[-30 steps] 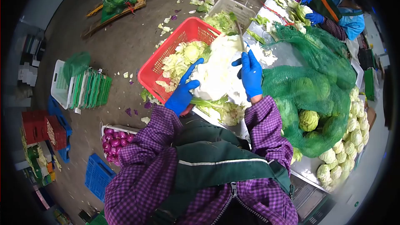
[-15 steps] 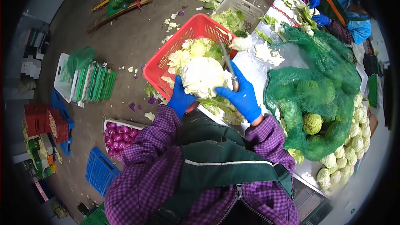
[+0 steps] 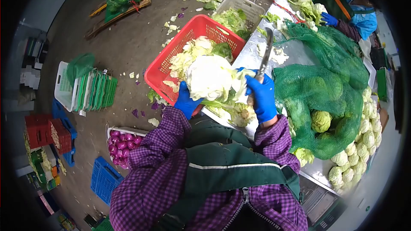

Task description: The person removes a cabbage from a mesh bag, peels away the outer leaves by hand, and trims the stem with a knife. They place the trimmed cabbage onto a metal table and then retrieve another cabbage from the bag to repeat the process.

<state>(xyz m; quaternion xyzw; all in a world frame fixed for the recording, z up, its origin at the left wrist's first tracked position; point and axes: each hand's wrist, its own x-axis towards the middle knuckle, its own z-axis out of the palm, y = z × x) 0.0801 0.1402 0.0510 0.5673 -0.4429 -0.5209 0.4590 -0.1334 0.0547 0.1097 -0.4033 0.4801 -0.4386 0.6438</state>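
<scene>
A pale, partly stripped cabbage (image 3: 207, 79) is held in front of me, over the near side of a red basket (image 3: 153, 77). My left hand (image 3: 187, 101), in a blue glove, grips its lower left side. In my blue-gloved right hand (image 3: 263, 96) is a knife (image 3: 266, 53), its blade pointing up and away from the cabbage. The same hand pinches an outer leaf (image 3: 239, 80), which is pulled out from the cabbage's right side. Loose trimmed leaves (image 3: 192, 57) lie in the basket beyond the cabbage.
Green net sacks of cabbages (image 3: 308, 90) lie on the metal table (image 3: 252, 55) at my right, beside stacked trimmed cabbages (image 3: 353, 160). A co-worker's gloved hand (image 3: 329, 19) is at the far end. A grey crate (image 3: 254, 10) holds leaves; red onions (image 3: 124, 145) sit at lower left.
My right hand has moved right, drawing a leaf outward from the cabbage. The knife has swung from beside the cabbage to over the table. My left hand keeps its grip.
</scene>
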